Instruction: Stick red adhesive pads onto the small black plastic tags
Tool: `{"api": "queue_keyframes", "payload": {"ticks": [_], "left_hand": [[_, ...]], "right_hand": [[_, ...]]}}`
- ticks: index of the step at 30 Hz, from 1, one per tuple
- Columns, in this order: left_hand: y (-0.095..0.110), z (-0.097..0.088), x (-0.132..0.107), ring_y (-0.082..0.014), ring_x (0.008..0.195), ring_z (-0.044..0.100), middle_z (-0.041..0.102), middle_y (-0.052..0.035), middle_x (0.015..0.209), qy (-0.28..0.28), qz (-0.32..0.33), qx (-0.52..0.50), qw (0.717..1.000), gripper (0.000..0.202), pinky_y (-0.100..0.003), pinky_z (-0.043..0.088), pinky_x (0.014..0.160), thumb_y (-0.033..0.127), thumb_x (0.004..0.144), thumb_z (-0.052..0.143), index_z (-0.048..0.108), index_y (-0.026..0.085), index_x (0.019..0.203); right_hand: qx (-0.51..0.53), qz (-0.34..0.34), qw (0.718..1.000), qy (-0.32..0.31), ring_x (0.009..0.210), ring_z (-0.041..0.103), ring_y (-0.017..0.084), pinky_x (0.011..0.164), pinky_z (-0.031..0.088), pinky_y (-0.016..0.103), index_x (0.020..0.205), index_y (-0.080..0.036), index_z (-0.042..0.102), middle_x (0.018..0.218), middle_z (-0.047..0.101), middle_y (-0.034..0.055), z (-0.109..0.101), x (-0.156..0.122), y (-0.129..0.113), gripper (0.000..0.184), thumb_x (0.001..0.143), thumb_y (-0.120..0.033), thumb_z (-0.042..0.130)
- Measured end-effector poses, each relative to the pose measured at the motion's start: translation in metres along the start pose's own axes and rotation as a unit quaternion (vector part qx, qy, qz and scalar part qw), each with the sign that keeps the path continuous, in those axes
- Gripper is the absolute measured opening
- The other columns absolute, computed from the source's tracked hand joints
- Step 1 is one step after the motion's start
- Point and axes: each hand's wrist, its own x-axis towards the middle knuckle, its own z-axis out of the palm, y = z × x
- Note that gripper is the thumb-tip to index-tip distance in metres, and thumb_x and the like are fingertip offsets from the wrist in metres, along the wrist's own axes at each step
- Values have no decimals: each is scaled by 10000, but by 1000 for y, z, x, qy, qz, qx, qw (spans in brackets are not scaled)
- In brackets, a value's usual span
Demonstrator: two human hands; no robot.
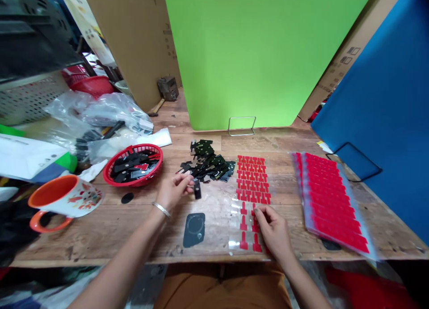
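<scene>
My left hand (pixel 177 189), with a bracelet at the wrist, pinches a small black flat piece (pixel 197 190) by its edge, just in front of a heap of similar dark pieces (pixel 211 163). My right hand (pixel 272 228) is closed, its thumb and fingertips on a red T-shaped sticker in the second column of a clear sheet of red stickers (pixel 253 179). Whether that sticker is lifted from the sheet I cannot tell. Full rows of stickers fill the sheet's far part; nearer me they thin to two columns. A dark rounded plate (pixel 194 230) lies between my hands.
A red basket (pixel 156 177) of black pieces stands left, beside a black disc (pixel 127 198) and an orange-and-white mug (pixel 78 197). More red sticker sheets (pixel 331 197) are stacked at right. A green board (pixel 251 54) and a blue board (pixel 385 112) stand behind, with wire stands before them.
</scene>
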Motion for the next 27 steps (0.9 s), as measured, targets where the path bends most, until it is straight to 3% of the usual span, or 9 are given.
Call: {"api": "queue_keyframes", "payload": {"ticks": [3, 7, 11, 14, 17, 21, 24, 27], "left_hand": [[-4, 13, -18, -155, 635, 591, 644, -76, 770, -22, 2, -78, 997, 390, -259, 453, 556, 448, 712, 548, 591, 112, 904], [-13, 21, -22, -176, 717, 574, 620, -61, 782, 9, 90, 108, 990, 285, -313, 461, 680, 346, 741, 540, 597, 144, 934], [-16, 19, -13, -196, 838, 523, 547, -63, 865, 18, 163, 302, 939, 293, -339, 417, 796, 209, 731, 538, 606, 205, 1016], [-12, 15, -5, -198, 849, 487, 495, -53, 851, -19, 181, 362, 914, 293, -335, 396, 810, 206, 725, 547, 624, 242, 1006], [-8, 10, 1, -194, 836, 473, 487, -32, 808, -47, 169, 363, 915, 216, -328, 389, 802, 257, 696, 592, 630, 231, 907], [-9, 8, -1, -173, 768, 493, 521, -25, 781, -23, 155, 311, 938, 130, -280, 397, 704, 254, 654, 619, 574, 179, 749], [-8, 13, -19, -139, 614, 487, 524, 12, 649, -28, 130, 251, 959, 107, -244, 380, 593, 260, 681, 590, 532, 175, 711], [1, 24, -49, -131, 622, 504, 552, 13, 658, -78, 161, 184, 966, 71, -232, 382, 596, 242, 707, 566, 537, 179, 724]], "right_hand": [[0, -14, 1000, -5, 620, 512, 142, 596, 390, 225, 734, -158, 574, 655, 568, 8, -1, -1, -2, 224, 816, -342, 476], [-19, -28, 999, -11, 631, 528, 154, 604, 394, 234, 733, -162, 583, 667, 586, 21, -2, -2, -1, 231, 812, -351, 476], [-34, -29, 999, -4, 616, 527, 157, 599, 395, 238, 725, -161, 590, 649, 589, 23, -2, -3, 1, 260, 807, -377, 472], [-40, -30, 999, -11, 612, 522, 153, 592, 389, 234, 727, -162, 584, 642, 579, 16, -2, -4, 2, 252, 812, -370, 468], [-38, -30, 999, -14, 607, 522, 152, 586, 389, 234, 725, -161, 584, 636, 576, 13, -1, -3, 3, 252, 810, -369, 472], [-27, -28, 999, -19, 623, 538, 163, 605, 410, 249, 738, -153, 602, 662, 605, 33, -2, -2, 5, 251, 794, -375, 497], [-16, -26, 999, -39, 645, 548, 167, 618, 428, 256, 771, -157, 615, 699, 619, 42, -5, -4, 2, 244, 779, -384, 528], [34, 0, 997, -69, 653, 559, 157, 589, 443, 243, 881, -162, 618, 751, 628, 44, -5, -8, -10, 281, 778, -411, 538]]}}
